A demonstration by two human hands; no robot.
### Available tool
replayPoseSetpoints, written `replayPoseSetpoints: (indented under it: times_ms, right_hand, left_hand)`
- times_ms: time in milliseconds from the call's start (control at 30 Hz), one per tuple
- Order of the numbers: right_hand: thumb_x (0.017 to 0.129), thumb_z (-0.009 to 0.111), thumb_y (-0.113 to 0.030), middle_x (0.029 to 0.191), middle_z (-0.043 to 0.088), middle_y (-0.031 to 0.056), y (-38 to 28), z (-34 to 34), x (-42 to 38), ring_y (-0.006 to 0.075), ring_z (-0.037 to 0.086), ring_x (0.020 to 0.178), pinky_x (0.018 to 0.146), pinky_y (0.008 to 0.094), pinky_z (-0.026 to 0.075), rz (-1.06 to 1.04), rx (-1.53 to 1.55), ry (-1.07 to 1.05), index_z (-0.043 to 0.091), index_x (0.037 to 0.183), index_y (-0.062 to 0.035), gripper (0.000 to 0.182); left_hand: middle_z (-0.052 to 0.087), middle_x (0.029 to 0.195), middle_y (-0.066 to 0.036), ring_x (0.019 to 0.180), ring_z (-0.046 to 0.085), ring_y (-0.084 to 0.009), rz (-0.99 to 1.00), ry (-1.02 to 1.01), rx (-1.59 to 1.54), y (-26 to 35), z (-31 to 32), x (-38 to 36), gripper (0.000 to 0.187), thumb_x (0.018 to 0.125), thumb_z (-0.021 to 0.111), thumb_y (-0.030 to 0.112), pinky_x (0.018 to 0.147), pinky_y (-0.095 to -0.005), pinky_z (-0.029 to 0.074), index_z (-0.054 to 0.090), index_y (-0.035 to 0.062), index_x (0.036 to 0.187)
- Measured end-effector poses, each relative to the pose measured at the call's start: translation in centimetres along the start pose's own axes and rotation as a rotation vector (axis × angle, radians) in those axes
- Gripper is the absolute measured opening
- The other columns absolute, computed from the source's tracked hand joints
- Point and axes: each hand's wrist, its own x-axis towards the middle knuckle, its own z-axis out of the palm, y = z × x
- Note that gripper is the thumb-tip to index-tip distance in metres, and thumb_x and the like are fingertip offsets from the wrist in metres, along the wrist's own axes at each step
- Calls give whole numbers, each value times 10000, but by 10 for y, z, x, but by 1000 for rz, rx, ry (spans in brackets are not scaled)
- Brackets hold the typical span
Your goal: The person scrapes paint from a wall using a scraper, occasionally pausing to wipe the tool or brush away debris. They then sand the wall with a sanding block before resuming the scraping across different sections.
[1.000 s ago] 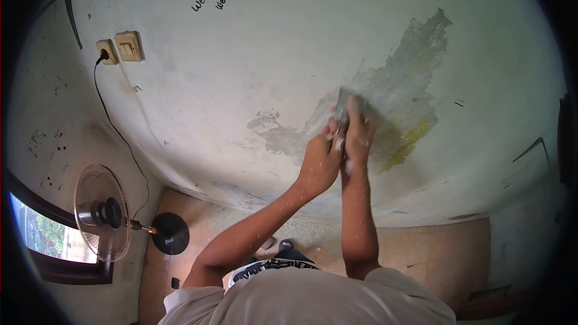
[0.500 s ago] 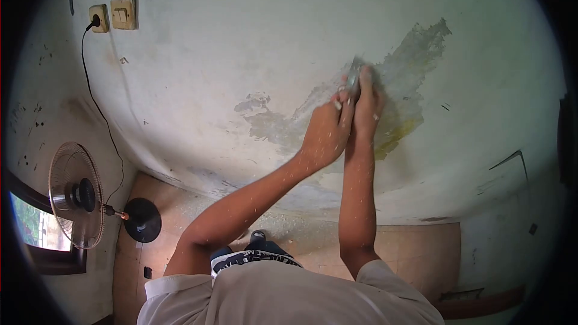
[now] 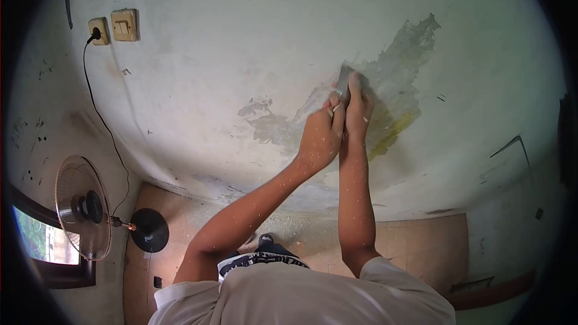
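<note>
A flat metal scraper (image 3: 345, 77) is pressed against the pale wall (image 3: 198, 72), its blade pointing up. My left hand (image 3: 321, 132) is closed around the lower part of the scraper, where the handle is mostly hidden. Alongside it, my right hand (image 3: 358, 108) grips the tool from the right, with fingers laid up along the blade. The blade sits at the edge of a grey patch of stripped paint (image 3: 397, 57), which has a yellowish stain (image 3: 391, 132) lower down. White flakes speckle both forearms.
A standing fan (image 3: 84, 207) with a round black base (image 3: 149, 230) is at the left, its cord running to a wall socket (image 3: 99, 31) beside a switch (image 3: 124, 25). Debris lies on the tiled floor (image 3: 415, 244) along the wall. A window (image 3: 48, 238) is at lower left.
Both hands and the scraper have shifted slightly down the wall relative to the patch, and the blade shows more clearly. The whole view has tilted a little. Both hands keep their hold.
</note>
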Motion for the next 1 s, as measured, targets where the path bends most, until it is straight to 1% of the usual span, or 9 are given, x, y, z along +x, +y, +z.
replayPoseSetpoints:
  times_ms: [233,300,700,767,833,900,933,967,1000]
  right_hand:
    - [1061,633,-351,821,672,129,-13,8,15,160,599,540,496,343,545,-10,8,4,673,987,35,395]
    - [1063,627,-346,832,676,133,-9,5,7,161,602,542,495,343,545,-46,50,12,674,988,31,387]
    - [1058,612,-472,846,683,98,8,-7,-11,156,613,570,562,333,539,28,-74,-25,687,1013,54,533]
    - [1053,610,-508,892,683,72,46,-28,-33,135,658,754,622,300,542,98,-213,-43,703,1031,33,550]
    - [1041,624,-529,939,683,53,108,-68,-59,127,662,874,662,297,545,222,-358,-130,714,1043,4,541]
    - [1027,638,-536,959,690,40,182,-122,-103,120,667,897,706,322,558,378,-396,-307,730,1042,-45,500]
    - [1031,621,-517,947,747,123,227,-173,-121,226,736,936,745,375,568,496,-725,-427,739,1044,-33,499]
    - [1018,622,-476,1009,755,246,264,-212,-139,377,740,1016,802,456,570,459,-1212,-544,737,1039,-5,485]
    - [966,663,-437,1117,725,274,268,-235,-167,454,690,1079,880,491,563,453,-1229,-615,749,1070,-3,455]
  left_hand:
    - [586,635,-210,589,551,-210,58,-57,-2,3,2,14,530,1114,478,285,612,-422,451,620,-113,795]
    - [561,608,-185,589,549,-212,-36,-20,65,5,1,7,548,1119,474,297,616,-415,447,599,-104,766]
    - [537,598,-64,588,497,-136,-14,-43,16,-7,-14,-6,543,1128,469,324,586,-349,429,616,-70,785]
    - [526,604,-72,606,479,-117,-22,-150,16,-39,-34,-25,527,1126,484,340,596,-347,435,625,-66,821]
    - [506,628,-81,617,456,-124,-111,-357,247,-89,-78,-49,449,1112,514,335,606,-353,439,663,-52,939]
    - [684,765,-204,698,676,-368,-91,-443,646,-169,-130,-93,418,1068,567,406,680,-482,507,726,20,1060]
    - [729,878,-245,847,702,-453,-172,-505,835,-195,-163,-121,466,1030,609,475,738,-556,527,695,36,1161]
    - [744,952,-232,914,711,-445,-323,-500,998,-230,-198,-156,528,985,660,499,788,-565,546,640,59,1275]
    - [746,1040,-230,956,716,-431,-365,-524,1170,-277,-248,-199,594,959,698,469,808,-549,557,566,69,1378]
